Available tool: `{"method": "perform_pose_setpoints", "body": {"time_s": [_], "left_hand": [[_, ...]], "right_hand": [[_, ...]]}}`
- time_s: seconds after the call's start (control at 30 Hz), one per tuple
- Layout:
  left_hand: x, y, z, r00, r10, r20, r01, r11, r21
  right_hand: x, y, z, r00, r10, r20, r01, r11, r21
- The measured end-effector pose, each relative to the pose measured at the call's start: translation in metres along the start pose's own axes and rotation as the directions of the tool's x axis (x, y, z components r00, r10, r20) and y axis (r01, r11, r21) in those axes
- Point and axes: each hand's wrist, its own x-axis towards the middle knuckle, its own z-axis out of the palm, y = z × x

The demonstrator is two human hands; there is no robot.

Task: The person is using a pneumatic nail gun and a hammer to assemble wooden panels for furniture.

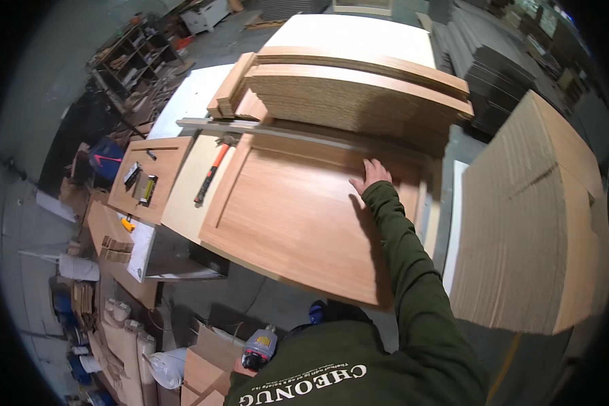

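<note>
Got a framed wood panel [298,210] lying flat on a pale board [188,196], long axis running left-right, right end skewed nearer the body. See a grey bar [287,131] along the far edge, blocking that side, panel stack [348,101] just beyond. Note an orange-handled hammer [211,176] left, brown sheet stack [514,223] right. Have right hand [375,176] at the far-right part, fingers spread, thumb apart; left hand [245,367] against grey power tool [260,346], mostly hidden, can't tell how closed.
</note>
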Motion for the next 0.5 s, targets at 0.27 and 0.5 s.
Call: {"method": "perform_pose_setpoints", "body": {"time_s": [0.27, 0.5], "left_hand": [[-0.032, -0.023, 0.006, 0.950, -0.185, -0.253, 0.163, 0.981, -0.103], [-0.004, 0.021, -0.015, 0.828, -0.234, -0.509, 0.079, 0.948, -0.307]], "right_hand": [[-0.013, -0.052, -0.002, 1.000, 0.015, 0.023, -0.011, 0.985, -0.173], [-0.013, -0.059, -0.012, 0.995, 0.044, 0.091, -0.038, 0.997, -0.062]]}}
